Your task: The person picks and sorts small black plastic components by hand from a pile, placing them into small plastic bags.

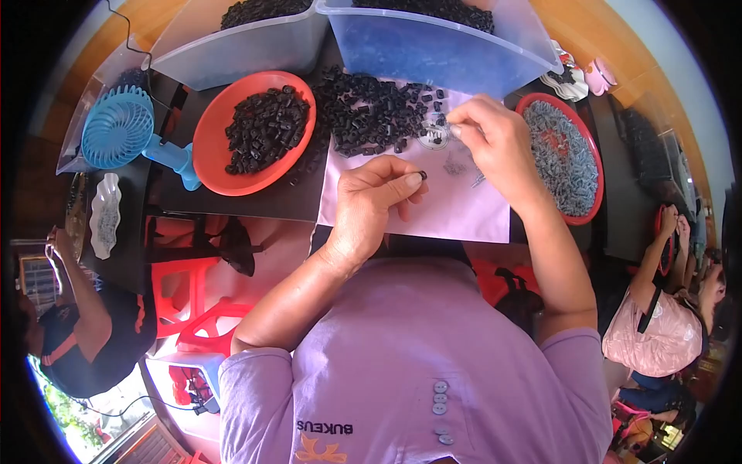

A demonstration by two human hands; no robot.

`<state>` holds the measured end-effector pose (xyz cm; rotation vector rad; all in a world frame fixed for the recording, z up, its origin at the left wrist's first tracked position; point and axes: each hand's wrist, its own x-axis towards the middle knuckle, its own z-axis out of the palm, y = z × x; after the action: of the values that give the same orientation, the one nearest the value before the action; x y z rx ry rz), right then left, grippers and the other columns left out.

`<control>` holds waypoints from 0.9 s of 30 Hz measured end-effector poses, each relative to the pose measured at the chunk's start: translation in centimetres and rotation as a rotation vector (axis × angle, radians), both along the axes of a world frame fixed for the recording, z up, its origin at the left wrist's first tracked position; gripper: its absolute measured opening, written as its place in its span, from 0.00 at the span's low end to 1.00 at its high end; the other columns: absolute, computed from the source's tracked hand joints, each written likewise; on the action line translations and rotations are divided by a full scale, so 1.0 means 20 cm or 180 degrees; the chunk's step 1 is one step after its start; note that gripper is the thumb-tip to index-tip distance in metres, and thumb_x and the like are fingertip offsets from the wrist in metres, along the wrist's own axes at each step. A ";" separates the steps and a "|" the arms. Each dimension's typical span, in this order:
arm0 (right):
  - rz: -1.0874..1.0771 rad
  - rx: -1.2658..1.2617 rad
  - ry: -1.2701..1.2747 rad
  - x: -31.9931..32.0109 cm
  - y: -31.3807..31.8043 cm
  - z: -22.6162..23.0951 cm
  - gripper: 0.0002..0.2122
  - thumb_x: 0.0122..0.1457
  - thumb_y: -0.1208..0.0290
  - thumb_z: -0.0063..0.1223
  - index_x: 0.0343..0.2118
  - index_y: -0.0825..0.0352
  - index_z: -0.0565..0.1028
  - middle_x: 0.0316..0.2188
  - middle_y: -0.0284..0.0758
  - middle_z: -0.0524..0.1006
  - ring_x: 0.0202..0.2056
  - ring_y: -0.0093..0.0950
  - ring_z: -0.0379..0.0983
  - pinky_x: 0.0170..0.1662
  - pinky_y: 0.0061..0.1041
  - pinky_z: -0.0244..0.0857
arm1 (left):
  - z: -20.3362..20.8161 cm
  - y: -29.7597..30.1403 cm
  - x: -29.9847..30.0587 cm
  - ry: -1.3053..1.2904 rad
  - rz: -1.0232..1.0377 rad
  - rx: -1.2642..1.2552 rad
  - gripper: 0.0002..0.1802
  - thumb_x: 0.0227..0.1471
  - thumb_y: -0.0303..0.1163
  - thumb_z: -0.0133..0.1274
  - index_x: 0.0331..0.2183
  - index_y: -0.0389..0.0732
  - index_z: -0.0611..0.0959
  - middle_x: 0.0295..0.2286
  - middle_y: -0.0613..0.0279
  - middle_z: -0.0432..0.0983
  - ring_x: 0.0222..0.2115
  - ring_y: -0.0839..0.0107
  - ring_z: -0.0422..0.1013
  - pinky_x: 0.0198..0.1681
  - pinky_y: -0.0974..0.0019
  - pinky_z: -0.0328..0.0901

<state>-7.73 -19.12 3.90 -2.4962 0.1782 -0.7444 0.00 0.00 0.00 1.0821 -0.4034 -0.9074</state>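
Head view showed the left hand [369, 203] curled nearly closed, its grip pinching one small black piece [423, 175] between thumb and fingertip, near the middle of the pale pink sheet [464, 209]. The right hand [495, 143] sat just to the right and farther off, its fingertips drawn together on something too small to make out, beside a small round clear dish [434, 138] at the edge of a loose heap of black pieces [371, 112]. That heap spread across the far part of the sheet, which lay on a dark worktop [255, 203]. To the left of it stood an orange-red bowl [212, 158] holding more black pieces, and farther left a light blue hand fan [120, 127]. To the right, a red bowl [597, 178] held small grey parts. Along the far edge sat two translucent tubs, a whitish tub [232, 54] on the left and a blue tub [433, 54] on the right, both filled with black pieces. Other people sat at the left and right edges of the scene.
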 end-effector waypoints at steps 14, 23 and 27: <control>0.0492 -0.1779 -0.0162 0.21 0.02 -0.17 0.06 0.45 0.79 0.53 0.27 0.63 0.74 0.26 0.33 0.74 0.34 0.35 0.72 0.38 0.33 0.64 | 0.01 0.01 0.01 0.0351 0.0402 -0.0351 0.06 0.57 0.25 0.52 0.33 0.31 0.79 0.26 0.57 0.77 0.25 0.73 0.72 0.26 0.72 0.66; 0.0372 -0.2120 -0.0215 0.19 0.05 -0.18 0.06 0.44 0.79 0.53 0.27 0.63 0.72 0.26 0.33 0.72 0.34 0.33 0.70 0.38 0.33 0.62 | 0.04 0.01 0.05 0.0239 0.0890 -0.0724 0.07 0.58 0.25 0.50 0.33 0.30 0.79 0.27 0.53 0.77 0.27 0.67 0.73 0.27 0.68 0.68; 0.0476 -0.1944 -0.0315 0.19 0.04 -0.19 0.07 0.42 0.80 0.53 0.27 0.64 0.72 0.25 0.33 0.72 0.34 0.34 0.70 0.38 0.33 0.62 | 0.03 0.02 0.06 0.0144 0.0929 -0.0672 0.09 0.60 0.27 0.47 0.36 0.30 0.78 0.30 0.51 0.77 0.30 0.62 0.74 0.28 0.65 0.67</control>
<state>-3.89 -18.39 0.06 -2.9820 -0.3173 -0.9663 1.13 0.47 0.65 0.8967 -0.2871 -0.6144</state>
